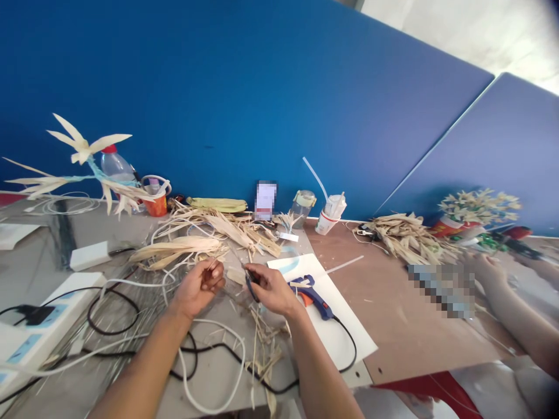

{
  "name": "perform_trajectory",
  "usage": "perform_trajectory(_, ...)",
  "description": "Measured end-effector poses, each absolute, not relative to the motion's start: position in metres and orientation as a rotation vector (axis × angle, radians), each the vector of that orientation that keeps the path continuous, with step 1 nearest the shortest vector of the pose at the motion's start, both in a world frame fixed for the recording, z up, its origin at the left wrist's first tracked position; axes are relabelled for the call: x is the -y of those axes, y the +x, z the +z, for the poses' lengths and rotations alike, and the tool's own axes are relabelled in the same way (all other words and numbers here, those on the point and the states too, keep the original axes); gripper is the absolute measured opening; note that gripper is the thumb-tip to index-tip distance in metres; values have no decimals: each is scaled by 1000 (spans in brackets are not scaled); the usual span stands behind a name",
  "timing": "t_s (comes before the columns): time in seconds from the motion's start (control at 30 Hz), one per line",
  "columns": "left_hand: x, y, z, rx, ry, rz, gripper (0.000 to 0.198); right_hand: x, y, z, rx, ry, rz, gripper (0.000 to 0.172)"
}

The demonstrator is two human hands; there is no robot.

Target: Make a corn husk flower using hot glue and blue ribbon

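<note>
My left hand (201, 286) is closed in a pinch on a thin strip of dried straw (227, 256) just above the table. My right hand (271, 287) is closed around the handles of small blue scissors (250, 285), their blades pointing up toward the strip between the two hands. Loose straw scraps (262, 343) lie on the table under my wrists. A blue and orange glue gun (311, 295) rests on a white sheet (336, 331) right beside my right hand.
Heaps of dried husk (205, 230) lie behind my hands. Black and white cables (205, 372) loop across the front. A power strip (39, 331) sits at left. Cups, bottles and a blue partition (262, 93) line the back. Another person's arm (515, 314) reaches in at right.
</note>
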State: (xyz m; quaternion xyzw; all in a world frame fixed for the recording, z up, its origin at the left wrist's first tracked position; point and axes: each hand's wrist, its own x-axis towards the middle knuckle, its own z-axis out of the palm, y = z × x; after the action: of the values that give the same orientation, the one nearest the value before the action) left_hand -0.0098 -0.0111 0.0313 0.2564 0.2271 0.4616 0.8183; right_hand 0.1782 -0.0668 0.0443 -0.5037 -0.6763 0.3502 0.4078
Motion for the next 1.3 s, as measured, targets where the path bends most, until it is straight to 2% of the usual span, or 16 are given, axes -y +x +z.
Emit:
perform_trajectory(0.1, 9, -12, 31, -468, 511, 1014, 23, 65, 182, 41, 1600, -1252, 951, 40)
perform_trajectory(0.5, 10, -9, 30, -515, 572, 966, 24, 73, 186, 54, 1912, -1361, 870, 45)
perform_trajectory(0.93, 11, -8, 24, -592, 704, 839, 25, 72, 195, 49, 1886, -1303, 990, 38)
perform_trajectory(1.3, 12, -8, 26, -649, 731, 849, 23, 69, 205, 37, 1908, -1349, 1059, 40)
